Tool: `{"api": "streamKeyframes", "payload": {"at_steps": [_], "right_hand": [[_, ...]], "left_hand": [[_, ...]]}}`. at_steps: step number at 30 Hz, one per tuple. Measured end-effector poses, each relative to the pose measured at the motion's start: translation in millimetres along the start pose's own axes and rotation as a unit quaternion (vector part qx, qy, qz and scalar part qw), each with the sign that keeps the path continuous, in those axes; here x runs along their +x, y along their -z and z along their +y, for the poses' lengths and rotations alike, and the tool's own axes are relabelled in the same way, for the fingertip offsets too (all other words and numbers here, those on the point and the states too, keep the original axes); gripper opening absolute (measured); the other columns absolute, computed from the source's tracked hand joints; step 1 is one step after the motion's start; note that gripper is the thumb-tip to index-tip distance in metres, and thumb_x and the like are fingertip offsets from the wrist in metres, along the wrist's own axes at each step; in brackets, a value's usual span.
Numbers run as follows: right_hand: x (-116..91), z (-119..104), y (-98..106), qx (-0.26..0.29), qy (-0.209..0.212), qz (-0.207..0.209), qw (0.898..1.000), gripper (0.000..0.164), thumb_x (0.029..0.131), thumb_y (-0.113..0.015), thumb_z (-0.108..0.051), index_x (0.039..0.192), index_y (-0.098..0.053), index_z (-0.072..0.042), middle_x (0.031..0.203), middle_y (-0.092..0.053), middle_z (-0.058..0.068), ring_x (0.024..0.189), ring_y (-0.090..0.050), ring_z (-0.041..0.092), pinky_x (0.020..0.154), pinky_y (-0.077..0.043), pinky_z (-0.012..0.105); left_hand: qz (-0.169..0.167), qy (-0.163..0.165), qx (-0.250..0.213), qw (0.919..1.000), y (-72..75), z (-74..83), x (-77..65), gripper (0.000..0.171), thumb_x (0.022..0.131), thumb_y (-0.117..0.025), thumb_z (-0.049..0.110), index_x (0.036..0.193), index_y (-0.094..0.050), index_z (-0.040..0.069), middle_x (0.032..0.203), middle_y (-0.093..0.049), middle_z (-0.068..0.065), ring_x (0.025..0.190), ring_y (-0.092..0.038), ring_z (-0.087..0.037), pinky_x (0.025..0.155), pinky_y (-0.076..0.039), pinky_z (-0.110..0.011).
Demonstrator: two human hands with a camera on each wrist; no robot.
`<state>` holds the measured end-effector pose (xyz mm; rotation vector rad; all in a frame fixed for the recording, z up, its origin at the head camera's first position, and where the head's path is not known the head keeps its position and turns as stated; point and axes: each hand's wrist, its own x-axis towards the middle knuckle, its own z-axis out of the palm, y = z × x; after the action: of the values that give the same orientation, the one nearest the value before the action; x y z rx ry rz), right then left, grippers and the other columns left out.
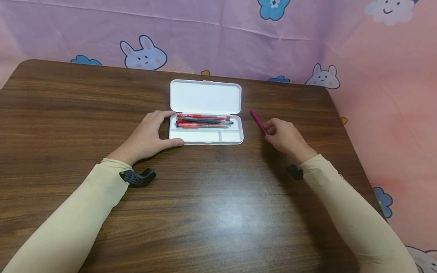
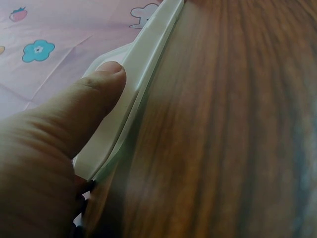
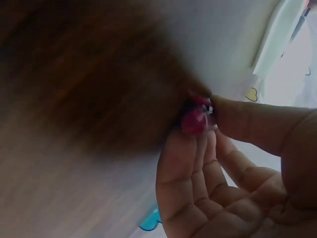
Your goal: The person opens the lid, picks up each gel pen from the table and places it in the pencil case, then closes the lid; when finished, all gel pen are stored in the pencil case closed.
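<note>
A white pencil case (image 1: 197, 136) lies with its lid (image 1: 205, 96) raised at the back. Several pens (image 1: 203, 121), red, black and clear-barrelled, fill its rear compartment. My left hand (image 1: 148, 137) holds the case by its left end, thumb at the front edge and forefinger at the hinge corner. In the left wrist view the thumb (image 2: 106, 79) presses against the case's white side. To the right of the case, my right hand (image 1: 285, 136) pinches a magenta pen (image 1: 257, 121) by its near end between thumb and fingers. The right wrist view shows the pen's rounded end (image 3: 194, 122) at the fingertips.
The case stands on a dark brown wood-grain table (image 1: 207, 217), towards its back edge. Behind it hangs a pink-purple cloth (image 1: 207, 36) with rabbits and flowers, and another stretch of cloth (image 1: 395, 118) lines the right side. A black band (image 1: 137, 178) is on my left wrist.
</note>
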<state>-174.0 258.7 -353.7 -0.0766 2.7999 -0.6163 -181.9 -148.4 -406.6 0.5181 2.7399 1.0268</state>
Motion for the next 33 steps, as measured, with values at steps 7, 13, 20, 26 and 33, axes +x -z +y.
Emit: {"api": "streamKeyframes", "payload": {"at_steps": [7, 13, 20, 26, 33], "right_hand": [[0.2, 11.9, -0.8, 0.016, 0.021, 0.015, 1.0, 0.029, 0.098, -0.064, -0.007, 0.127, -0.062, -0.002, 0.116, -0.068, 0.019, 0.101, -0.061, 0.032, 0.09, -0.049, 0.047], [-0.6, 17.0, -2.4, 0.018, 0.025, 0.028, 0.999, 0.029, 0.099, -0.063, -0.007, 0.128, -0.062, -0.002, 0.116, -0.068, 0.019, 0.098, -0.06, 0.032, 0.086, -0.05, 0.046], [-1.6, 4.9, -4.5, -0.005, 0.069, 0.087, 0.994, 0.027, 0.098, -0.066, -0.006, 0.126, -0.063, -0.003, 0.113, -0.066, 0.016, 0.101, -0.063, 0.033, 0.09, -0.054, 0.052], [-1.0, -28.6, -7.6, 0.006, 0.129, 0.14, 0.982, 0.03, 0.097, -0.069, -0.003, 0.126, -0.065, -0.005, 0.115, -0.065, 0.013, 0.099, -0.064, 0.029, 0.09, -0.058, 0.049], [6.3, -71.3, -19.0, -0.06, 0.275, 0.157, 0.946, 0.025, 0.098, -0.068, -0.004, 0.123, -0.069, -0.009, 0.115, -0.068, 0.009, 0.104, -0.061, 0.024, 0.085, -0.059, 0.041]], "left_hand": [[0.002, 0.001, 0.0, 1.0, 0.7, -1.9, -0.3, 0.101, 0.084, -0.076, 0.065, 0.16, -0.035, 0.013, 0.16, -0.038, -0.014, 0.147, -0.032, -0.035, 0.119, -0.031, -0.062], [0.0, 0.003, 0.0, 1.0, 1.1, -2.7, -1.0, 0.101, 0.084, -0.076, 0.065, 0.16, -0.035, 0.012, 0.161, -0.037, -0.015, 0.149, -0.031, -0.036, 0.119, -0.03, -0.062], [-0.003, 0.006, -0.001, 1.0, 0.5, -3.4, -2.3, 0.101, 0.085, -0.075, 0.065, 0.161, -0.034, 0.012, 0.161, -0.036, -0.016, 0.149, -0.03, -0.037, 0.119, -0.03, -0.063], [-0.001, 0.001, 0.0, 1.0, -0.6, -3.9, -1.8, 0.101, 0.085, -0.076, 0.065, 0.161, -0.034, 0.013, 0.162, -0.036, -0.015, 0.15, -0.03, -0.036, 0.12, -0.029, -0.063], [0.001, 0.0, 0.0, 1.0, -0.6, -2.2, 0.0, 0.102, 0.084, -0.076, 0.067, 0.16, -0.034, 0.014, 0.162, -0.036, -0.014, 0.15, -0.03, -0.035, 0.119, -0.03, -0.063]]}}
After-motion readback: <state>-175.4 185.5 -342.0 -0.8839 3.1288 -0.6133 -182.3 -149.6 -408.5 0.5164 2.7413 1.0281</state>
